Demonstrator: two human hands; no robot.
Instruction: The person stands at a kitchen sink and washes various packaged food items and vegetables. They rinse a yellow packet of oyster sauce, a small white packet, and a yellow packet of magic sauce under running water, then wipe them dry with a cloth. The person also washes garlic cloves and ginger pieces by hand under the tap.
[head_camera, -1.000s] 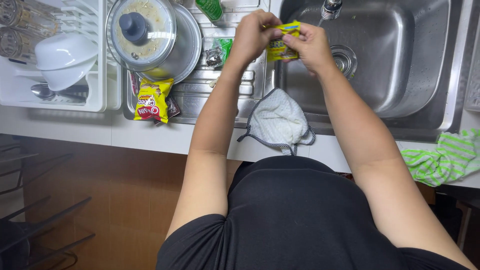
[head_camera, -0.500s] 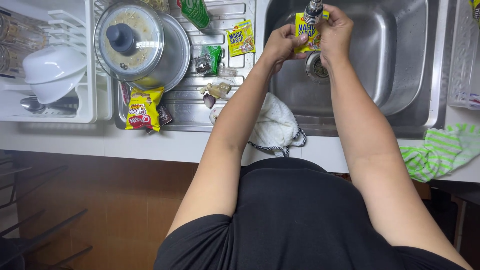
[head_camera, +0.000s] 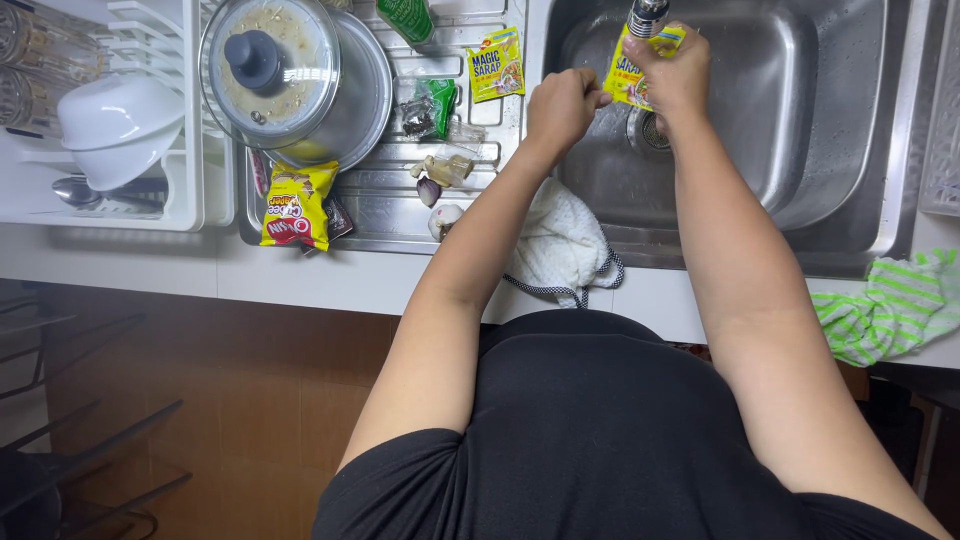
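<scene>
Both hands are over the steel sink (head_camera: 800, 130), up around 1 o'clock. The right hand (head_camera: 672, 72) is gripping a small yellow seasoning sachet (head_camera: 630, 75) right under the faucet (head_camera: 646, 15). The left hand (head_camera: 560, 105) is clenched, pinching the sachet's left edge. A matching sachet (head_camera: 496, 64) lies on the drainboard (head_camera: 390, 205), at 12 o'clock.

Both my arms reach forward, bare to the elbow. My left hand (head_camera: 562, 104) is curled into a loose fist; my right hand (head_camera: 672, 72) pinches shut, fingers bent, just beside it.
</scene>
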